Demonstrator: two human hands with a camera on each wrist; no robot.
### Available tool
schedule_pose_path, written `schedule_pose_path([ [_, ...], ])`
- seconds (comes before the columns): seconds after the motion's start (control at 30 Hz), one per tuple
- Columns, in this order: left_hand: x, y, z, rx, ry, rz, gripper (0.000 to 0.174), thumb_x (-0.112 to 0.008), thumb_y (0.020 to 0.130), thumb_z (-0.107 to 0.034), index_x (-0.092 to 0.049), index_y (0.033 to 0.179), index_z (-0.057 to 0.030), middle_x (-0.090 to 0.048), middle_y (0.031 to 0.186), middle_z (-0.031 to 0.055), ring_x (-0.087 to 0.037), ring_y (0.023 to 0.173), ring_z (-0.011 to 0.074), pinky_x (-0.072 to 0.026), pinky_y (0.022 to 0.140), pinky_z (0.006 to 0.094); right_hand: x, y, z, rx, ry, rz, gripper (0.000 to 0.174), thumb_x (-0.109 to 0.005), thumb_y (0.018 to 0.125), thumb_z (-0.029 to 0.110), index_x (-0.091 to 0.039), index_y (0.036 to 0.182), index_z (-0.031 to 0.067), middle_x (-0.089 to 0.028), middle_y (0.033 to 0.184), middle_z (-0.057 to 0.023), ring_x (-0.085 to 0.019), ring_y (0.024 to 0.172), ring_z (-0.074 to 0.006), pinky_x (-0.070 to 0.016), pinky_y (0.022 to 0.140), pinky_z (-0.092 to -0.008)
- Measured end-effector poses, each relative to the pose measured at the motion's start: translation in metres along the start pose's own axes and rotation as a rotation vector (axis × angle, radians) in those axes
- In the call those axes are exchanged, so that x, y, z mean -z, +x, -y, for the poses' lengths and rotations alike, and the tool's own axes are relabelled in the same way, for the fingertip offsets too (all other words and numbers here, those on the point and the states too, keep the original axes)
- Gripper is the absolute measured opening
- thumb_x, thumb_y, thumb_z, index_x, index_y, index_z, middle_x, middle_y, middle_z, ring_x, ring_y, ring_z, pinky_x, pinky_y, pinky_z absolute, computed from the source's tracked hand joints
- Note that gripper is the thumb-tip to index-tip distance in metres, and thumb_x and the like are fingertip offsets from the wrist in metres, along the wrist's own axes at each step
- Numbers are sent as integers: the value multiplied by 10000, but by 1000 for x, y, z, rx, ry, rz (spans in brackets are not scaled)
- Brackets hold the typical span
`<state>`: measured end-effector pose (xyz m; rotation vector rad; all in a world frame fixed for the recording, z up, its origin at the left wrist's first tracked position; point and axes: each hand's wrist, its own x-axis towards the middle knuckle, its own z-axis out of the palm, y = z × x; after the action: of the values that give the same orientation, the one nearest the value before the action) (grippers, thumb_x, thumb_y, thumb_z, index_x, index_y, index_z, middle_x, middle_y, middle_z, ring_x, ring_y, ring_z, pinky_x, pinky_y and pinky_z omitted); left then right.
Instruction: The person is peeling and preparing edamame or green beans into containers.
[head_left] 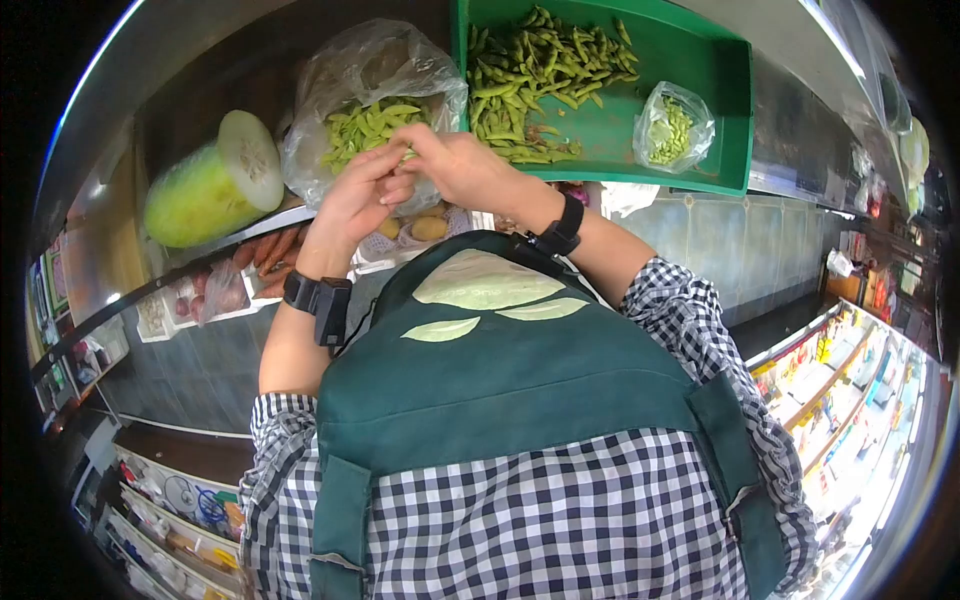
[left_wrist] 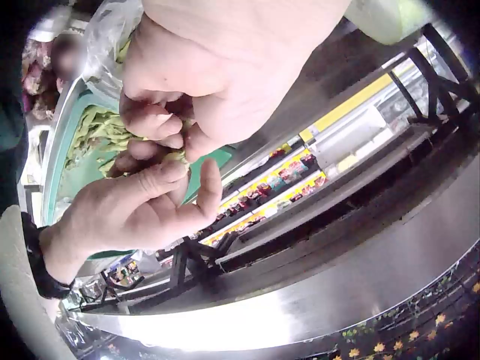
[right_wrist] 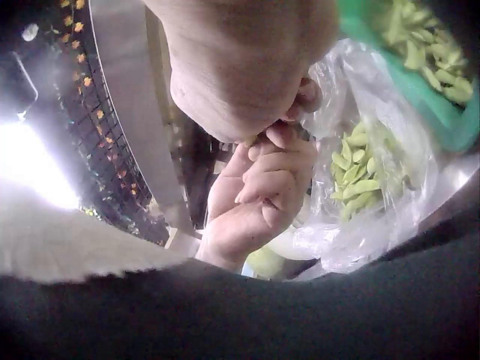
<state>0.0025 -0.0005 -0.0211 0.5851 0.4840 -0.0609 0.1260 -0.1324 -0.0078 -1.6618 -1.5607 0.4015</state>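
Over a clear plastic bag (head_left: 370, 65) of green pods (head_left: 362, 125), both hands meet at the fingertips. The left hand (head_left: 350, 200) has its fingers curled and pinches a small green pod (left_wrist: 177, 157), mostly hidden by fingers. Against the same pod the right hand (head_left: 470, 172) presses thumb and finger in a pinch. Right of the bag, a green tray (head_left: 610, 125) holds many pods (head_left: 545, 60) and a small bag of shelled beans (head_left: 675, 130). The right wrist view shows the pods in the bag (right_wrist: 356, 169) beside the hands.
A large cut melon (head_left: 205, 190) lies left of the bag. Below the counter edge are boxes with potatoes (head_left: 430, 228), long reddish roots (head_left: 275, 250) and bagged onions (head_left: 222, 290). Lit shelves of goods (head_left: 850, 390) stand at the lower right.
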Motion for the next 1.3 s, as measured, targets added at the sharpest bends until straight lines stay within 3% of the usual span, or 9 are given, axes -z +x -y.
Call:
schedule_pose_path([
  [0.23,14,10,13,-15,-60,-79,112,-516,912,-113,-523,966,-15,-455,728,7,-382,590,70,-291,465,194,-13,-3,-19,-268,185,-167,176,-499,883,111,-484,1033,23,-614,708,-148,-608,608,-254,-464,521,-349],
  [0.33,22,12,15,-170,142,-211,185,-525,910,-119,-518,1064,-16,-474,759,17,-406,638,74,-326,515,196,11,-16,-39,-677,955,-288,147,-529,886,94,-524,998,-2,-617,750,-71,-482,563,-64,-410,492,-195],
  [0.47,-2,2,10,-377,297,-523,383,-563,885,-96,-459,1247,-29,-564,897,56,-481,722,90,-391,620,220,37,-57,-102,-709,859,-329,119,-556,881,84,-602,934,-13,-619,789,-60,-479,578,-58,-394,494,-194],
  [0.53,-2,1,10,-357,360,-490,403,-567,880,-90,-448,1261,-32,-574,943,68,-495,737,93,-401,628,223,45,-67,-117,-856,408,-265,148,-589,862,154,-647,883,19,-650,782,-86,-566,597,-137,-453,528,-273],
  [0.57,-3,0,11,-336,426,-455,424,-571,874,-84,-437,1274,-34,-583,989,80,-508,753,97,-410,636,226,40,-69,-124,-858,407,-264,148,-589,862,154,-647,883,19,-650,782,-86,-566,597,-137,-453,528,-273],
  [0.63,-9,5,16,-304,427,-419,418,-569,874,-83,-443,1268,-30,-581,974,74,-507,744,95,-410,633,224,28,-66,-129,-628,-361,-183,205,-629,816,267,-670,826,66,-663,760,-117,-631,671,-258,-491,601,-369],
  [0.87,-8,11,26,-253,447,-276,350,-571,854,-93,-508,1189,-14,-595,929,55,-516,728,81,-400,605,202,13,-55,-131,-793,-497,-106,269,-655,765,344,-669,784,76,-649,722,-140,-631,695,-324,-494,619,-430],
  [1.03,1,5,27,-241,499,-282,287,-572,860,-118,-547,1127,-16,-601,898,39,-511,714,69,-396,603,199,40,-56,-94,-631,-163,-461,200,-703,747,225,-667,778,31,-576,539,-47,-526,483,-119,-413,469,-288],
  [1.3,-31,14,26,-277,299,-202,193,-569,894,-174,-590,1025,-34,-589,828,2,-489,673,39,-376,576,180,29,-10,-28,-555,440,-404,82,-678,782,78,-667,812,2,-564,640,49,-446,573,-12,-347,517,-175],
])
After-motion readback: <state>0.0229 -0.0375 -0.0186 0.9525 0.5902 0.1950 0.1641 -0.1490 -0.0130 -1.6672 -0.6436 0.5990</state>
